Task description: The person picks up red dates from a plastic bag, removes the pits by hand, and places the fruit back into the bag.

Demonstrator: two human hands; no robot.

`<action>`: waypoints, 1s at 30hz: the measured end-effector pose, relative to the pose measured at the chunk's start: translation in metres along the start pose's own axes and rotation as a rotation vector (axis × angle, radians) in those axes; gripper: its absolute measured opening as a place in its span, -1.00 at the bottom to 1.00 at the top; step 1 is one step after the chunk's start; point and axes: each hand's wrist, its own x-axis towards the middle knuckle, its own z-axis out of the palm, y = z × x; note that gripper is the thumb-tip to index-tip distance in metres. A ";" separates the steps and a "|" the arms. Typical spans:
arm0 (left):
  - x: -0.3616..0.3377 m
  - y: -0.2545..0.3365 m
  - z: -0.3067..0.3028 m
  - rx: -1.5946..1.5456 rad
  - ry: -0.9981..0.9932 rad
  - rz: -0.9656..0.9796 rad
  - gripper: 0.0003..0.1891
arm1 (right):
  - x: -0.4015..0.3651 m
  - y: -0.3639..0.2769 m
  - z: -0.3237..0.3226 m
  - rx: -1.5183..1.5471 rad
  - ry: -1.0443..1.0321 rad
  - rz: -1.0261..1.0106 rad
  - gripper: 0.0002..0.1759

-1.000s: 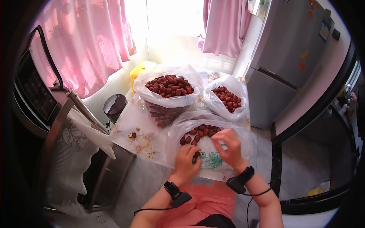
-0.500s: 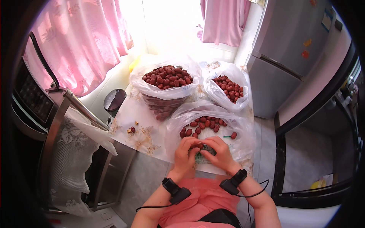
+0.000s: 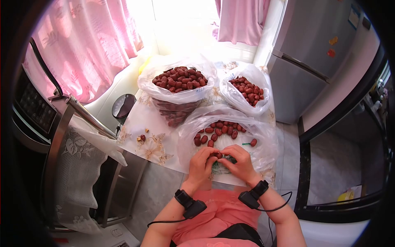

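Note:
A red date [image 3: 218,155] is pinched between the fingertips of both hands. My left hand [image 3: 200,165] is closed on its left side, and my right hand [image 3: 239,164] pinches it from the right. Beneath them lies a spread-open clear plastic bag [image 3: 187,142] with several loose red dates [image 3: 224,129] inside. One date [image 3: 253,142] lies apart on the right, beside a green strip. The fingers partly cover the held date.
Behind stand a large plastic bag [image 3: 181,99] heaped with dates and a smaller date-filled bag [image 3: 259,108]. Scraps and a date [image 3: 142,137] lie at the left on the flowered tablecloth [image 3: 133,127]. A fridge [image 3: 284,94] stands to the right.
The held date shows more between my fingertips, and my right fingers have shifted slightly. The camera view has moved a little; the bags stay in place.

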 end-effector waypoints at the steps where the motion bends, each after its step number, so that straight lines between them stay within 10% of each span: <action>1: 0.000 0.000 0.000 0.019 -0.007 0.000 -0.74 | 0.000 -0.001 0.000 0.002 0.002 0.001 -0.70; 30: -0.003 0.000 -0.001 -0.088 -0.082 -0.089 -0.77 | -0.003 0.001 -0.001 -0.036 -0.029 0.000 -0.59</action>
